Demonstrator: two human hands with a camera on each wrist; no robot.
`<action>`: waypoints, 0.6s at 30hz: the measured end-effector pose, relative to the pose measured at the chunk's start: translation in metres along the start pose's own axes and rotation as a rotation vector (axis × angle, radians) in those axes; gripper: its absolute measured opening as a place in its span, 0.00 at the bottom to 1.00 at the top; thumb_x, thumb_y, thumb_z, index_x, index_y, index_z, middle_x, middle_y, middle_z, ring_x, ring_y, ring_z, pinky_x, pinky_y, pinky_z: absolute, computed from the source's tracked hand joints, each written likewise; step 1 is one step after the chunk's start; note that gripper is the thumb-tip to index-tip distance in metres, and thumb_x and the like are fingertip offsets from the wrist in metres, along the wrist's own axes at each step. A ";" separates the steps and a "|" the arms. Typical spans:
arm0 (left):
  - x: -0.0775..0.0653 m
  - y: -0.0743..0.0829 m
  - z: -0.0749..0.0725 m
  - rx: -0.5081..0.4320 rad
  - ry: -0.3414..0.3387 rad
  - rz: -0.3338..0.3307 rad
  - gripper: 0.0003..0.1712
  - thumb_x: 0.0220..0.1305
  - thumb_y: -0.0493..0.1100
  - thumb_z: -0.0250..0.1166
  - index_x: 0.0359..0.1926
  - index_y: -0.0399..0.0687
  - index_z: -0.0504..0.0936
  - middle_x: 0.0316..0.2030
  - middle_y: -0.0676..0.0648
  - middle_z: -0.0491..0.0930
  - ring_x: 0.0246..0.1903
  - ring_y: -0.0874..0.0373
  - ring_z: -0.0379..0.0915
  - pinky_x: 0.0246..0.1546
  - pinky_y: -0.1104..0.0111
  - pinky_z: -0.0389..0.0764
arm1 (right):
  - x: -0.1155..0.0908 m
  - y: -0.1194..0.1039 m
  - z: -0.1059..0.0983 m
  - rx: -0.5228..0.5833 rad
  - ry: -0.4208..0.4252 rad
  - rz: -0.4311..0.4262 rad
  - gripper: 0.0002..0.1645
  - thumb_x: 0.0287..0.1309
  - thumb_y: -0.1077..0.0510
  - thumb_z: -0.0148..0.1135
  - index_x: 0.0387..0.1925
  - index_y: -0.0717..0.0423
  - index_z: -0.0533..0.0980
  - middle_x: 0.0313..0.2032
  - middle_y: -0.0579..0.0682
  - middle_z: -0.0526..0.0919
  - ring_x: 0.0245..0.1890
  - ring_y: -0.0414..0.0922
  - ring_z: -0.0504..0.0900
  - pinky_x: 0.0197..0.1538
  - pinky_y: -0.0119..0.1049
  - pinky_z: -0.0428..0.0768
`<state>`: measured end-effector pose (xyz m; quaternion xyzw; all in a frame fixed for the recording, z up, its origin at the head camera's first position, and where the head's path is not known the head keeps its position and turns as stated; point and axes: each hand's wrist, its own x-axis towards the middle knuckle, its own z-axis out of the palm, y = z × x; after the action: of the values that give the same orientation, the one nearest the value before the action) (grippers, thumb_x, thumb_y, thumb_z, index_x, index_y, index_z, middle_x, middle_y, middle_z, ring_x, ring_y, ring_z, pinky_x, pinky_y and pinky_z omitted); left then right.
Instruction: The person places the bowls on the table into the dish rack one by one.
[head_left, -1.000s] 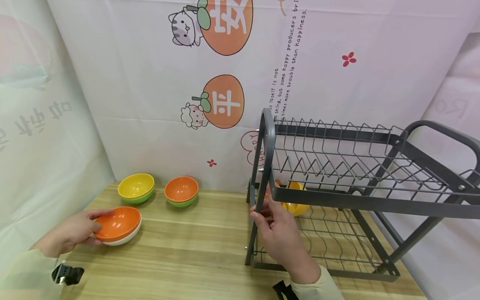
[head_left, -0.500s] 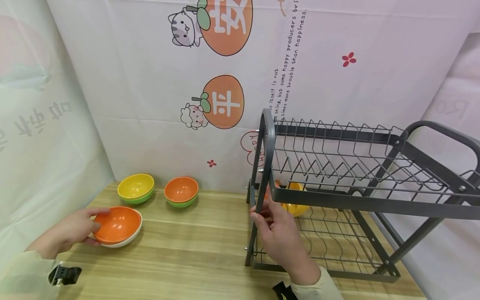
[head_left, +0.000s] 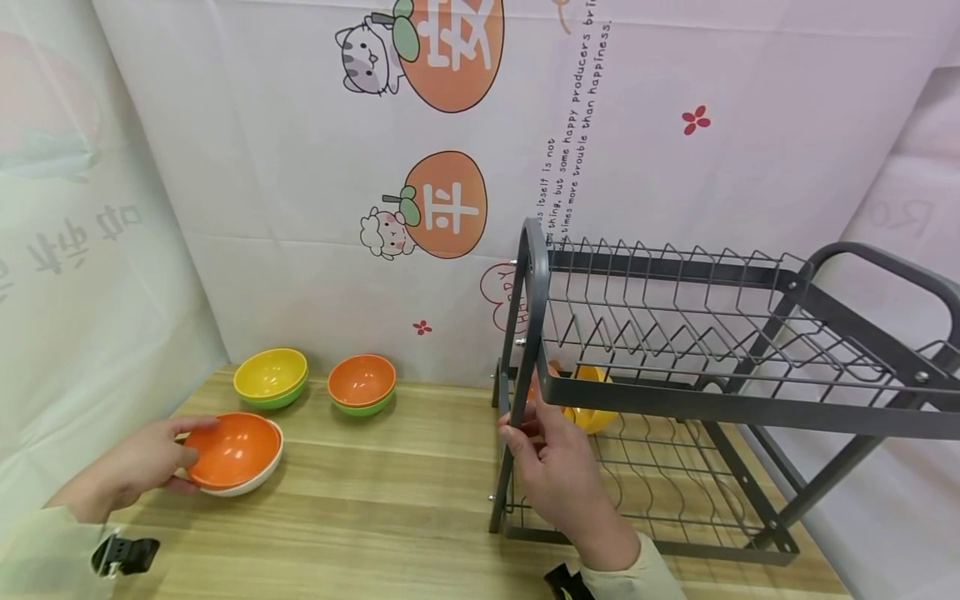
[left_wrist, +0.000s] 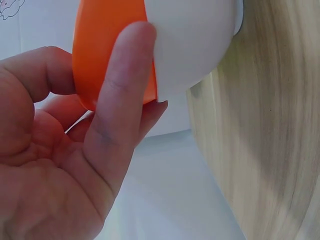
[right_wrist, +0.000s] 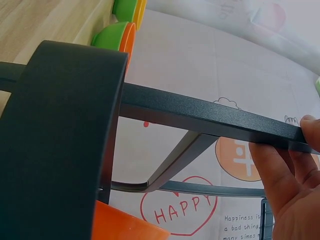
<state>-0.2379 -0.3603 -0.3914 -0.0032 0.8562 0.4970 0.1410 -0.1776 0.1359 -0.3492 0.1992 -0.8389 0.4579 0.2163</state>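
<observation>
An orange bowl (head_left: 234,450) sits nested in a white bowl (head_left: 258,479) at the front left of the table. My left hand (head_left: 153,460) pinches the orange bowl's left rim. In the left wrist view the thumb lies along the orange bowl (left_wrist: 95,50) to where it meets the white bowl (left_wrist: 192,40). On the other side, my right hand (head_left: 558,471) grips the left front post of a dark grey two-tier dish rack (head_left: 712,408), which the right wrist view confirms with fingers around the bar. Some fingertips hide behind the post.
Behind stand a yellow bowl on a green one (head_left: 272,375) and a small orange bowl on a green one (head_left: 362,382). Yellow (head_left: 596,412) and orange bowls stand on the rack's lower tier, partly hidden. A printed cloth (head_left: 300,208) hangs behind the wooden table (head_left: 375,517).
My left hand has shifted slightly left with the orange bowl, so more of the white bowl's right rim shows. The right hand stays on the rack post.
</observation>
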 end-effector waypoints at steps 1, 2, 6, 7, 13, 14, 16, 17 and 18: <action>0.000 0.000 0.000 0.001 0.002 0.001 0.38 0.58 0.23 0.49 0.70 0.17 0.50 0.64 0.16 0.44 0.39 0.46 0.75 0.36 0.52 0.86 | 0.000 0.000 0.000 0.001 0.001 -0.001 0.09 0.66 0.62 0.64 0.47 0.52 0.78 0.37 0.40 0.79 0.30 0.38 0.78 0.25 0.33 0.79; 0.000 0.001 0.000 0.002 0.002 0.001 0.38 0.58 0.23 0.49 0.70 0.17 0.50 0.64 0.15 0.44 0.39 0.46 0.75 0.36 0.52 0.86 | 0.000 0.000 0.000 0.003 0.002 -0.004 0.09 0.66 0.61 0.64 0.47 0.52 0.78 0.37 0.40 0.79 0.31 0.38 0.78 0.26 0.33 0.79; 0.000 0.003 -0.001 0.004 0.005 -0.001 0.38 0.58 0.23 0.49 0.70 0.17 0.50 0.64 0.15 0.43 0.39 0.46 0.76 0.36 0.53 0.86 | 0.000 -0.001 0.000 0.005 0.003 -0.005 0.09 0.66 0.62 0.64 0.47 0.52 0.78 0.37 0.39 0.79 0.31 0.38 0.78 0.26 0.33 0.79; 0.000 0.003 -0.001 0.005 0.006 -0.001 0.38 0.59 0.23 0.49 0.70 0.17 0.50 0.64 0.15 0.43 0.39 0.46 0.76 0.36 0.53 0.86 | 0.000 -0.001 0.000 0.005 0.004 -0.006 0.09 0.66 0.62 0.64 0.47 0.52 0.78 0.38 0.39 0.79 0.31 0.38 0.78 0.26 0.33 0.79; 0.000 0.001 -0.001 0.007 0.013 0.008 0.37 0.60 0.23 0.49 0.70 0.17 0.50 0.64 0.15 0.44 0.38 0.46 0.76 0.35 0.53 0.86 | 0.000 -0.001 0.000 -0.009 0.008 -0.022 0.12 0.66 0.62 0.64 0.50 0.52 0.78 0.38 0.39 0.80 0.31 0.37 0.79 0.27 0.33 0.80; 0.000 0.001 -0.002 0.007 0.015 0.009 0.37 0.60 0.23 0.49 0.70 0.18 0.50 0.64 0.15 0.44 0.38 0.46 0.76 0.35 0.53 0.86 | 0.000 -0.001 0.000 -0.014 0.008 -0.026 0.14 0.66 0.62 0.64 0.52 0.53 0.77 0.38 0.39 0.80 0.32 0.37 0.79 0.27 0.33 0.80; -0.001 0.000 -0.002 0.004 0.019 0.006 0.37 0.60 0.23 0.49 0.70 0.18 0.51 0.65 0.16 0.44 0.38 0.46 0.76 0.35 0.53 0.86 | -0.001 0.000 0.000 -0.022 0.009 -0.041 0.21 0.66 0.62 0.64 0.59 0.53 0.74 0.38 0.40 0.80 0.32 0.37 0.79 0.28 0.33 0.81; -0.001 0.000 -0.002 0.003 0.018 0.005 0.37 0.60 0.23 0.49 0.70 0.18 0.51 0.65 0.16 0.44 0.38 0.46 0.76 0.35 0.53 0.86 | -0.002 0.000 0.000 -0.025 0.011 -0.047 0.22 0.66 0.62 0.64 0.60 0.52 0.73 0.38 0.41 0.80 0.32 0.37 0.79 0.29 0.33 0.81; -0.001 0.000 -0.002 0.000 0.017 0.004 0.37 0.60 0.23 0.49 0.70 0.18 0.51 0.65 0.16 0.44 0.38 0.45 0.77 0.35 0.52 0.86 | -0.002 0.001 0.000 -0.029 0.012 -0.055 0.26 0.66 0.63 0.64 0.64 0.52 0.71 0.39 0.41 0.80 0.33 0.37 0.79 0.29 0.33 0.82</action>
<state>-0.2379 -0.3623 -0.3900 -0.0056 0.8576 0.4970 0.1325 -0.1762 0.1368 -0.3506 0.2165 -0.8382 0.4410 0.2368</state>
